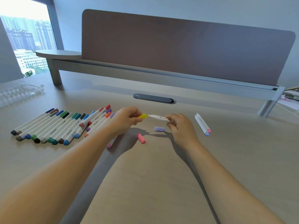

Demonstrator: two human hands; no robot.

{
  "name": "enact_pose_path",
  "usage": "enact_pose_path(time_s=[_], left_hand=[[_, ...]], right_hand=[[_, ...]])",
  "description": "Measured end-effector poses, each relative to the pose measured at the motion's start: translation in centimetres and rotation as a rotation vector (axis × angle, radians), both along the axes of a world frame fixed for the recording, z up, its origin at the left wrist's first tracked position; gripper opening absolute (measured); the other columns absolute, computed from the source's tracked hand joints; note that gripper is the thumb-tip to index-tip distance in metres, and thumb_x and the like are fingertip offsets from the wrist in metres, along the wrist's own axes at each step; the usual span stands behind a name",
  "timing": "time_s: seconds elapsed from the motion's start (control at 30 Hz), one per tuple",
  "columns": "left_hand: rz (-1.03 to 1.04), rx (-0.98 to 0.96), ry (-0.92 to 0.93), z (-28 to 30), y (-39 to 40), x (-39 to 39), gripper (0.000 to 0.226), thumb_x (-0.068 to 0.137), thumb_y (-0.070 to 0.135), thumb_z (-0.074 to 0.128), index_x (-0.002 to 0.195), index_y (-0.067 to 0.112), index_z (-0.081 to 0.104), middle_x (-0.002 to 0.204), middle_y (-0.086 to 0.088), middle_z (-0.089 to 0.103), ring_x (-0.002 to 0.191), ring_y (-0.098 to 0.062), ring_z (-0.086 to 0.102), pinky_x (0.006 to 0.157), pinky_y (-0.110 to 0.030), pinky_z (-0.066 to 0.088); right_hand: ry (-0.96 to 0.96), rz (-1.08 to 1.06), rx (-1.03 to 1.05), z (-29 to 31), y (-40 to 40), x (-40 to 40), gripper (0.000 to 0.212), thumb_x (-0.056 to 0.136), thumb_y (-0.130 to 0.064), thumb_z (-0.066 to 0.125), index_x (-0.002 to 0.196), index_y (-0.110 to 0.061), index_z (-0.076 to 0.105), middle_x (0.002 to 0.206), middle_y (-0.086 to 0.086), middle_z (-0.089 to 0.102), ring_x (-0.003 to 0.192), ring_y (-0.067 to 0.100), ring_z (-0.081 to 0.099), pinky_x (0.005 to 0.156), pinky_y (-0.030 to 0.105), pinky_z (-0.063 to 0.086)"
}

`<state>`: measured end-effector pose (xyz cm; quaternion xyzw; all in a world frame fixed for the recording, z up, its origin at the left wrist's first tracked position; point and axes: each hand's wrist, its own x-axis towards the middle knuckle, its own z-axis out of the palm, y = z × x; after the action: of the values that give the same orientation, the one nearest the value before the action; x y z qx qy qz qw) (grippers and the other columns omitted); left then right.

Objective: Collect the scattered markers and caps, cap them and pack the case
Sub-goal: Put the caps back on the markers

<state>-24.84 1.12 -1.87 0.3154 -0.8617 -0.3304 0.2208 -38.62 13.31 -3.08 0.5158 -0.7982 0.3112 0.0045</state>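
1. Your left hand [125, 119] pinched a yellow cap [143, 116] at its fingertips, and your right hand [177, 125] gripped the white barrel of a marker [157, 118] held level above the desk [161, 175]. The cap sat at the marker's tip; whether it was fully seated could not be told.

2. To your left, a row of capped markers [64, 126] lay side by side on the desk, touching one another. That was the bulk of the set, so I judged the collecting and capping to be mostly done.

3. Two loose caps lay just below your hands: a lilac cap [159, 129] and a pink cap [141, 138], near each other but apart.

4. To your right, two uncapped markers [203, 124] lay side by side, one with a pink end and one with a lilac end. Those two caps looked like their matches, so after the yellow one two cappings were left.

5. One more marker with a pinkish end [109, 145] showed from under your left forearm; most of it was hidden.

6. The clear case [19, 92] sat at the far left of the desk, well apart from the markers. No markers could be made out in it, so packing appeared not yet begun.
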Motion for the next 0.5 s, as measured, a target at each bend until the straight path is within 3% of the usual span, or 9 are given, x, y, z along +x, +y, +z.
enact_pose_path(time_s=[0.2, 0.5], left_hand=[[-0.006, -0.031, 0.01, -0.1, 0.2, -0.8, 0.021, 0.09, 0.019, 0.053, 0.106, 0.007, 0.059, 0.089, -0.002, 0.054, 0.08, -0.015, 0.047, 0.063, -0.014, 0.037], [0.025, -0.01, 0.015, 0.0, 0.1, -1.4, 0.021, 0.09, 0.016, 0.052, 0.108, 0.006, 0.058, 0.092, -0.005, 0.056, 0.082, -0.017, 0.05, 0.066, -0.013, 0.04]], right_hand=[[-0.017, 0.016, -0.007, 0.1, 0.0, -0.6, 0.031, 0.096, -0.008, 0.041, 0.121, -0.012, 0.058, 0.113, 0.012, 0.055, 0.103, 0.024, 0.049, 0.071, 0.017, 0.026], [-0.032, -0.002, 0.019, 0.2, 0.2, -1.2, 0.031, 0.096, -0.009, 0.041, 0.121, -0.013, 0.059, 0.114, 0.012, 0.054, 0.104, 0.023, 0.049, 0.076, 0.019, 0.03]])
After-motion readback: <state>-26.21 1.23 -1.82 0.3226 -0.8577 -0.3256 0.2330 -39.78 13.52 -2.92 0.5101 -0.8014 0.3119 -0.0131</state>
